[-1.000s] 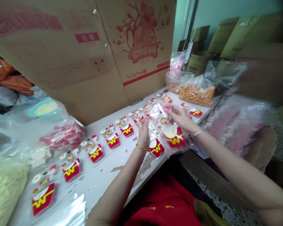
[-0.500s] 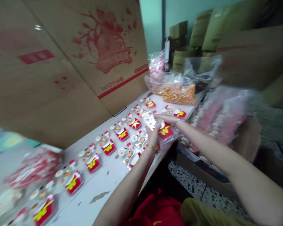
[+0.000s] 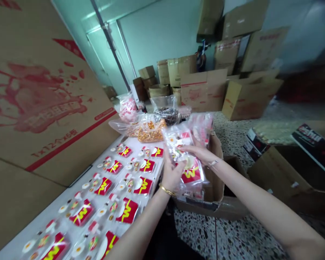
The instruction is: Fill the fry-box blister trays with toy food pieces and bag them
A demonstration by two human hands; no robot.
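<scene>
My left hand (image 3: 173,173), with a gold bracelet at its wrist, grips the near left side of a bundle of clear plastic packs (image 3: 193,173). A red fries box shape with a yellow zigzag and small food-shaped pieces show through the film. My right hand (image 3: 199,151) is closed on the same packs from the right, fingers across the middle. Both hands hold them above an open cardboard box (image 3: 216,180) beside the table. How many packs are in the bundle I cannot tell. Similar packs (image 3: 143,185) lie in two rows on the white table (image 3: 108,213).
Bags of orange pieces (image 3: 150,135), pink pieces (image 3: 128,110) and dark pieces (image 3: 166,115) stand at the table's far end. A large printed carton (image 3: 43,108) walls the left side. More cartons (image 3: 260,173) stand on the speckled floor (image 3: 197,234) at right.
Both hands have moved the packs off the table, to the right and over the open box. The camera view has swung right, showing more of the floor and cartons.
</scene>
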